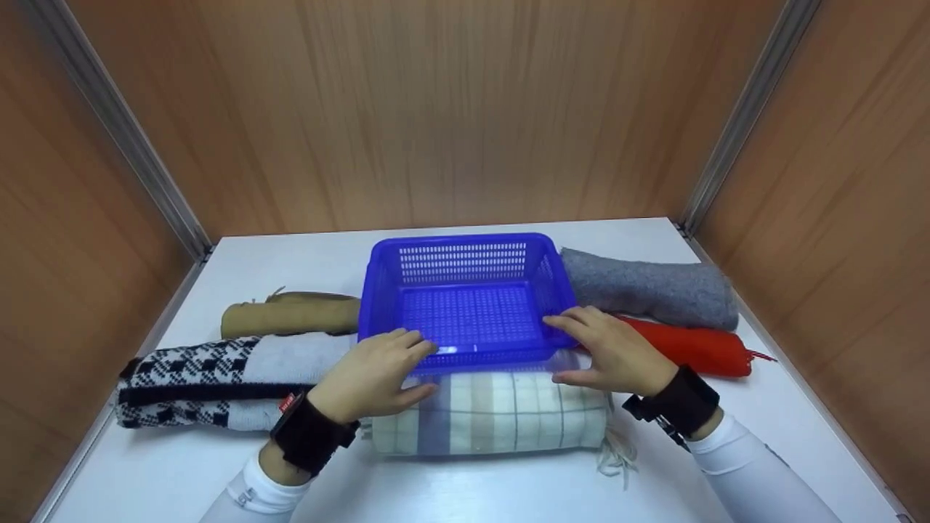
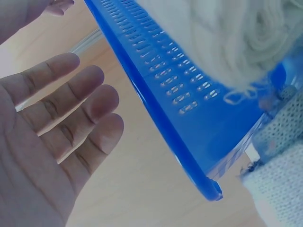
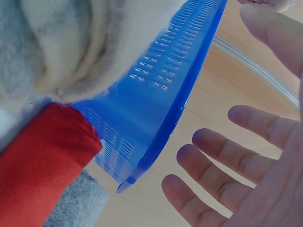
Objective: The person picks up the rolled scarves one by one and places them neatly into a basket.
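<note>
A blue plastic basket (image 1: pixel 465 356) with slotted walls stands at the middle of the white table, nothing inside it. My left hand (image 1: pixel 378 374) hovers over its near left corner, fingers extended; the left wrist view shows that palm (image 2: pixel 42 142) apart from the rim. Over the near right corner is my right hand (image 1: pixel 614 349), its fingers (image 3: pixel 213 175) spread and holding nothing. Between the hands, in front of the basket, lies a rolled plaid scarf (image 1: pixel 501 414) in cream, green and blue with fringe at its right end.
Left of the basket lie a rolled olive scarf (image 1: pixel 290 317) and a black-and-white patterned knit scarf (image 1: pixel 196 381). On the right are a rolled grey scarf (image 1: pixel 654 290) and a red one (image 1: pixel 690 347). Wooden panels (image 1: pixel 465 109) enclose the table's back and sides.
</note>
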